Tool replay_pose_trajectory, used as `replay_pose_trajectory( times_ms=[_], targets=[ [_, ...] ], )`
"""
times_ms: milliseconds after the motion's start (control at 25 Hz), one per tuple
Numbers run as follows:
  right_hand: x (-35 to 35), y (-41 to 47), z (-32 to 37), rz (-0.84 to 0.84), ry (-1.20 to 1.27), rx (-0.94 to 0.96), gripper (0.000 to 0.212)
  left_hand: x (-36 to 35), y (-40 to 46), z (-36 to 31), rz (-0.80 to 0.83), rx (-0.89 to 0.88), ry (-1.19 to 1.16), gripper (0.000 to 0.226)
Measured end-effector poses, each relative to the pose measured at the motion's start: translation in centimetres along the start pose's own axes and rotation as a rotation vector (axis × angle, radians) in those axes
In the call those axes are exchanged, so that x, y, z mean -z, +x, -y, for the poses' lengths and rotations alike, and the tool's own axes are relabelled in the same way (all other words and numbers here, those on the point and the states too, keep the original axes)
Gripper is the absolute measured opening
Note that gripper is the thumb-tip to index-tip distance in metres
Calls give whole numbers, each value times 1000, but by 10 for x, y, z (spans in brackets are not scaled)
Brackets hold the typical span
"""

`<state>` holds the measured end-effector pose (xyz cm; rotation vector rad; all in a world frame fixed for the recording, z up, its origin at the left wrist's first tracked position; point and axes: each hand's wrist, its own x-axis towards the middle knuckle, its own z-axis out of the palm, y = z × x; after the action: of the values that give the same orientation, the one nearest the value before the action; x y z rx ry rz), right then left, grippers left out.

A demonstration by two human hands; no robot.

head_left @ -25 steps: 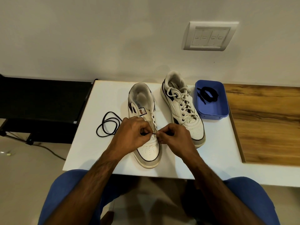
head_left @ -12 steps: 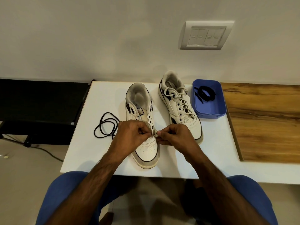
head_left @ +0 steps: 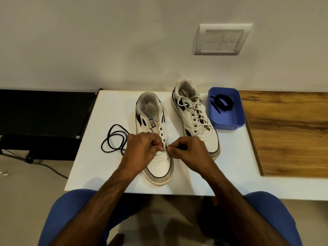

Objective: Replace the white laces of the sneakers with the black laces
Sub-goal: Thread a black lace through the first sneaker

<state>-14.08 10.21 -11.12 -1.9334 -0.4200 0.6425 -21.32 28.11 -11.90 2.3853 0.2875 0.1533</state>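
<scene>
The unlaced sneaker (head_left: pixel 156 139) lies lengthwise on the white table (head_left: pixel 230 166), toe toward the person, heel toward the wall, its eyelets bare. Both hands meet over its lowest eyelets: the left hand (head_left: pixel 142 148) has its fingers curled on the left eyelet flap, the right hand (head_left: pixel 190 150) pinches something small and dark at the opposite flap, too hidden to name for certain. A loose black lace (head_left: pixel 113 139) lies coiled just left of that shoe, running under the left hand. The second sneaker (head_left: pixel 195 116) sits to the right, pointing the same way with its toe angled slightly outward, white laces (head_left: pixel 193 107) in place. That makes two sneakers and two black laces: the other black lace (head_left: pixel 222 102) is coiled in a blue tray (head_left: pixel 230 119) right of the pair.
</scene>
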Motion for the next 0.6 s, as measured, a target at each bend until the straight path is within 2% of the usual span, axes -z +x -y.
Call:
replay_pose_trajectory(
  times_ms=[120,360,520,600],
  targets=[
    [3,2,0,36,21,-5,6,0,0,1,5,-9,-48,18],
    [-6,4,0,-35,-47,22,9,7,-4,-2,48,50,-171,17],
    [-3,6,1,4,0,43,10,12,-8,-1,63,78,-248,36],
    [-2,7,2,13,46,29,8,13,-11,-3,66,-38,-99,50]
  ],
)
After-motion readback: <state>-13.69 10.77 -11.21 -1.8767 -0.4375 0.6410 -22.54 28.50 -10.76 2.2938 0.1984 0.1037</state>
